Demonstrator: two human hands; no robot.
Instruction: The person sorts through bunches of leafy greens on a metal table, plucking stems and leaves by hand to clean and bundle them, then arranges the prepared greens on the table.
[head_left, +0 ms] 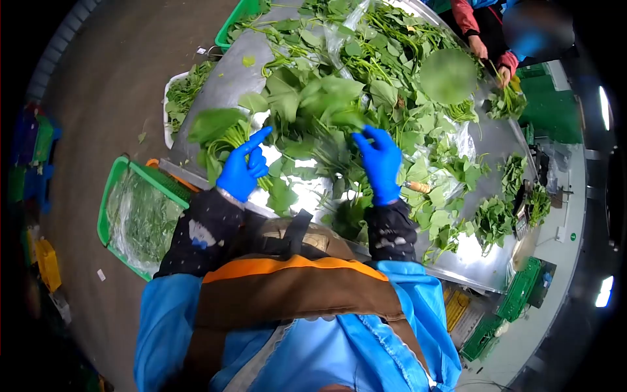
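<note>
My left hand [245, 171], in a blue glove, is closed round a bunch of leafy greens [230, 138], its index finger stretched out. The leaves stick out on the left and stems show beside the palm. To the right, my right hand [381, 166], also gloved in blue, has its fingers apart over the greens and seems to hold nothing. Blurred leaves [343, 117] lie near its fingertips. Loose greens [385, 95] are heaped on the metal table [225, 81]. A wooden-looking handle [418, 187] shows beside my right hand.
A green crate [116, 196] lined with plastic holds greens at the lower left. Behind it stands a white bin [168, 121] of greens. At the upper right, another person's hands [479, 47] work over the table. Small bunches [494, 221] and a scale [522, 222] are at the right edge.
</note>
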